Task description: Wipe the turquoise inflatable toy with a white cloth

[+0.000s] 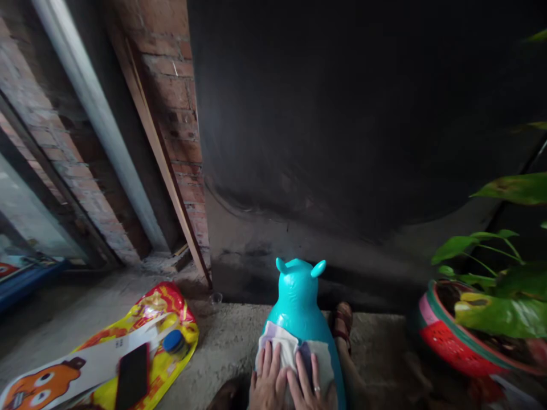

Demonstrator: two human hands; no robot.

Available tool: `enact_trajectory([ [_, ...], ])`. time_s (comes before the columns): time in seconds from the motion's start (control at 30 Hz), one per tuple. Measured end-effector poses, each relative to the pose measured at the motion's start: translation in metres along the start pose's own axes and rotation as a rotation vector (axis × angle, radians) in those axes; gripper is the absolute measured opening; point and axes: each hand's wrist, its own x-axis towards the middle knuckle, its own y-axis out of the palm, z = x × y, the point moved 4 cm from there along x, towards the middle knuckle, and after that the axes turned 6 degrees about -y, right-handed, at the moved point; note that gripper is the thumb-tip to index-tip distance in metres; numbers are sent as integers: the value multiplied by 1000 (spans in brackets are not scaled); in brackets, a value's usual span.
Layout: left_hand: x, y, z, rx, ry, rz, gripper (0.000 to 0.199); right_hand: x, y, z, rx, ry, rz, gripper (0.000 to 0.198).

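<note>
A shiny turquoise inflatable animal toy point(298, 293) with two small ears stands on the floor between my feet. Over its back lies a white and lilac cloth point(282, 336). My left hand point(268, 380) presses flat on the cloth with its fingers stretched forward. Beside it, my right hand point(306, 382), with a ring on one finger, also lies flat on the cloth, fingers spread. The two thumbs are close together. The toy's lower back is partly hidden under the cloth and my hands.
To the left, a yellow and red plastic bag point(175, 304) carries a phone point(132, 376), a blue-capped jar point(173, 341) and a printed orange cartoon sheet point(47, 381). A dark panel point(342, 125) stands ahead. At right is a potted plant point(453, 336); a wooden plank point(158, 148) leans against bricks.
</note>
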Motion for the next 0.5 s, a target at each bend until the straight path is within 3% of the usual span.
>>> enact_trajectory([
  [0.1,34,-9,2,-170,18,-54,65,28,17,-6,129,-68,214,55],
  [0.2,69,-18,1,-314,57,-108,68,56,30,-11,223,-87,333,67],
  [0.33,94,-25,0,-388,67,-81,69,79,34,-14,296,-64,366,64],
  [0.5,78,-29,-6,-303,50,-33,71,75,27,-12,279,-61,280,55],
])
